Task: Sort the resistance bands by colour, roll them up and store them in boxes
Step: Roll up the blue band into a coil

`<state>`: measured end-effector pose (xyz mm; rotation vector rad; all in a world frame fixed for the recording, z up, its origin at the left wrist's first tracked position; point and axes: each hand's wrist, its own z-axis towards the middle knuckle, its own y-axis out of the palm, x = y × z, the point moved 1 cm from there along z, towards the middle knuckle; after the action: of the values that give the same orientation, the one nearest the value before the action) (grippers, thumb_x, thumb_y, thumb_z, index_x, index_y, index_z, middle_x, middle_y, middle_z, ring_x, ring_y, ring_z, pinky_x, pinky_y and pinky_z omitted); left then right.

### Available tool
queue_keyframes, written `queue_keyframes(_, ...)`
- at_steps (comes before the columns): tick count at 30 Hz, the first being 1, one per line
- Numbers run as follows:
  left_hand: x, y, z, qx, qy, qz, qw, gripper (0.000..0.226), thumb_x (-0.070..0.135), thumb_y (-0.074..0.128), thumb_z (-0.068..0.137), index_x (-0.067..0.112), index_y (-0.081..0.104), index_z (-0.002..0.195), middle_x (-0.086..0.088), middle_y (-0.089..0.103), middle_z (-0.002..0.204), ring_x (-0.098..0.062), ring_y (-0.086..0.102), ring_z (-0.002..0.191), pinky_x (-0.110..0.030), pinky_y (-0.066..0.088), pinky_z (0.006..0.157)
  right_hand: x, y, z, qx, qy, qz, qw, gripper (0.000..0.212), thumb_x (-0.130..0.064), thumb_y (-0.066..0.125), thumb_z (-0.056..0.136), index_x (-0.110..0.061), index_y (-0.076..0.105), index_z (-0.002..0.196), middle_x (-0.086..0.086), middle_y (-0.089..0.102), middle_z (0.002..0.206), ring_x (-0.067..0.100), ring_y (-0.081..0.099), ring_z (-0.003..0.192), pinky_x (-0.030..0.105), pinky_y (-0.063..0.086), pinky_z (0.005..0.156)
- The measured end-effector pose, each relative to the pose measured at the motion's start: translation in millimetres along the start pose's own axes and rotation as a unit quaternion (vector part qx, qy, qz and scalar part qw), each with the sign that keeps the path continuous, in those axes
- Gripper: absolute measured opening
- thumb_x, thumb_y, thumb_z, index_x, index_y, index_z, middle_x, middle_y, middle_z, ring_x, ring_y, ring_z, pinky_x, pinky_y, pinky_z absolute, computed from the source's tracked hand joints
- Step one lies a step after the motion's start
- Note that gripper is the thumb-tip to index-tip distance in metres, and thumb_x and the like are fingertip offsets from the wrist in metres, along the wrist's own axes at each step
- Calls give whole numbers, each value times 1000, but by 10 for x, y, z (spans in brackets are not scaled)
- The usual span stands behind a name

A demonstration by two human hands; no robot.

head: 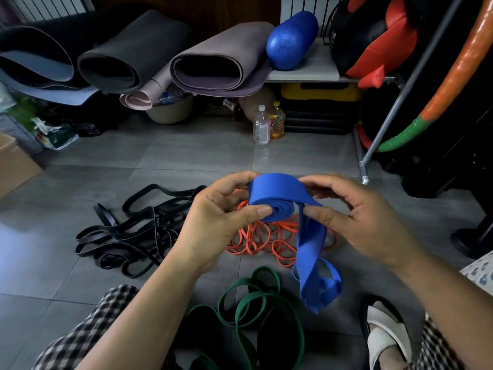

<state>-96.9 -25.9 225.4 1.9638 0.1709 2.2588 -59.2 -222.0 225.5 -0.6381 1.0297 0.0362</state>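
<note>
Blue band roll (277,194) in left hand (213,222)

Left grip (213,217) and right grip (365,220) both hold one blue band (277,198) above the tiled floor (186,156). The band is partly rolled. The left thumb and fingers pinch the coil, and the right thumb and fingers pinch the strap just beside it. The loose remainder hangs below the right grip. On the floor: black bands (128,231) to the left, orange bands (266,241) beneath the hands, green bands (253,303) nearest the person. A cardboard box (13,161) stands at the left edge.
</note>
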Motion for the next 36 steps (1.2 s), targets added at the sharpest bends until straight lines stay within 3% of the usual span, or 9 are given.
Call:
queue_keyframes(6,-7,24,-11,-17,-10,-74,997,41,-5,76,56,26,75,82,5,73,82,-8,69,76,-19,54,67,2,65,44,-6,26,83,996,43,-68,65,62,-53,61,102,-16,59,98,6,56,93,15,42,87)
queue_keyframes(12,-154,96,-51,36,-70,-215,973,53,13,85,56,7,64,104,-13,70,94,-24,69,84,-32,58,68,-47,366,36,57,91,286,952,34,-20,68,67,-28,64,99,-16,72,93,2,66,92,11,48,76)
queue_keyframes(17,-246,125,-82,72,-141,-244,957,33,3,68,73,5,57,104,-10,70,91,-21,70,81,-31,59,75,-10,342,63,21,131,232,964,28,-25,66,66,-24,65,94,-1,73,92,19,69,85,19,54,73)
queue_keyframes(20,-237,-12,-37,51,-136,-14,989,40,15,77,67,17,62,104,-6,66,107,-20,64,96,-36,53,89,54,296,28,-7,167,141,976,24,-27,68,72,-26,63,95,-3,72,92,12,67,86,20,52,77)
queue_keyframes(22,-192,-113,4,23,-93,194,976,53,17,81,65,38,60,109,7,60,113,-12,60,103,-36,52,89,100,270,16,-31,158,-12,987,23,-24,70,78,-23,64,100,-7,68,93,10,64,86,27,50,79)
queue_keyframes(25,-142,-124,15,-71,-16,326,943,57,6,77,71,32,58,118,27,55,98,10,53,95,-22,47,89,95,319,-3,-68,111,-185,974,32,-29,70,79,-16,64,108,-3,63,95,17,59,88,36,46,79)
queue_keyframes(27,-119,-98,14,-63,-1,350,935,44,4,76,72,29,65,107,24,57,93,12,54,90,-13,44,87,54,337,-1,-61,90,-181,977,32,-28,71,79,-18,64,108,-3,63,96,16,59,89,36,46,80)
queue_keyframes(32,-100,-90,-2,1,-26,130,991,38,7,78,63,30,68,91,1,70,94,-19,63,95,-25,51,82,77,208,31,-20,133,85,987,34,-35,76,70,-43,61,99,-9,68,101,6,62,98,24,48,85)
queue_keyframes(36,-64,-54,-7,20,-41,-59,997,32,1,67,64,16,65,92,0,71,86,-14,67,82,-21,54,67,88,215,29,6,114,206,972,44,-45,80,59,-39,66,100,-17,69,103,2,63,102,13,47,84)
